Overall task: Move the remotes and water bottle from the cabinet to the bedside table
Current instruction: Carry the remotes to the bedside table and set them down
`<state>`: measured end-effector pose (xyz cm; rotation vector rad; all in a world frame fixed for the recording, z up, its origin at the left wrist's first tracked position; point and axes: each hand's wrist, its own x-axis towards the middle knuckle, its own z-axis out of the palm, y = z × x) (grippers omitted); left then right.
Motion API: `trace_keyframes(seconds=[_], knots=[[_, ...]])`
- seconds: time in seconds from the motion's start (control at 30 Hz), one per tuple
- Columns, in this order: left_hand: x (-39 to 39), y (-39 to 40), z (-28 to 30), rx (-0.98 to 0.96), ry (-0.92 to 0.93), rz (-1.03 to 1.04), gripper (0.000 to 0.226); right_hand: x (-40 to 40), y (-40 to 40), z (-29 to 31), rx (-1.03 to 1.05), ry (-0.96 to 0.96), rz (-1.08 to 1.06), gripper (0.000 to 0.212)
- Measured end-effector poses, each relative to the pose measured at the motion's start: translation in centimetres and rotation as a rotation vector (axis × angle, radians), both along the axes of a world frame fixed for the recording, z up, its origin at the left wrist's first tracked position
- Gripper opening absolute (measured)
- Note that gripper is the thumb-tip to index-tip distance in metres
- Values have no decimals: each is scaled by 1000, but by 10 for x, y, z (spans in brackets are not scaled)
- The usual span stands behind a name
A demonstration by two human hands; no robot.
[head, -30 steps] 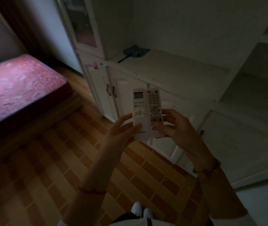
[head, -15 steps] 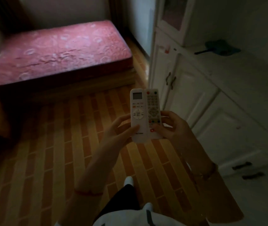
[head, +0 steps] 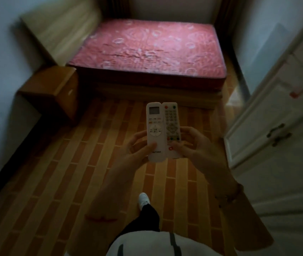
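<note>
Two remotes [head: 162, 131] travel side by side, faces up, between a person's hands. The left hand [head: 138, 147] clamps the display remote [head: 154, 132], thumb across its lower face. The right hand [head: 193, 143] pinches the button-covered remote [head: 172, 129] touching it on the right. Both grips are clenched on their loads, carried above a brick-patterned floor [head: 58, 174]. Beyond the grip and to its left stands the wooden bedside table [head: 54, 84], well apart, its top showing nothing that can be made out. Straight beyond the grip lies a red mattress [head: 150, 50]; white cabinet doors [head: 280, 115] stand to its right. By this view the remotes are off the cabinet but not yet delivered, so the task looks less than half done. No water bottle is visible, and the cabinet shelf is out of frame. Dim light and blur swallow the table's details.
</note>
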<state>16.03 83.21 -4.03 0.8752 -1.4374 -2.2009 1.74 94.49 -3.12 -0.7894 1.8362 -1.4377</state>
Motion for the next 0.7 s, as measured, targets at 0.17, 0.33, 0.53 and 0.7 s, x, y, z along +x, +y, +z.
trace_keyframes(seconds=[0.17, 0.33, 0.53, 0.7], knots=[[-8, -105, 9, -33, -6, 126, 38, -19, -118, 11, -4, -8, 135, 38], [-14, -192, 15, -46, 0, 227, 35, -34, -221, 16, -25, -7, 237, 37], [-24, -276, 6, -2, -26, 378, 39, -54, -328, 6, -26, -76, 385, 39], [-49, -355, -11, 24, -34, 501, 36, -83, -426, -11, -26, -62, 488, 35]])
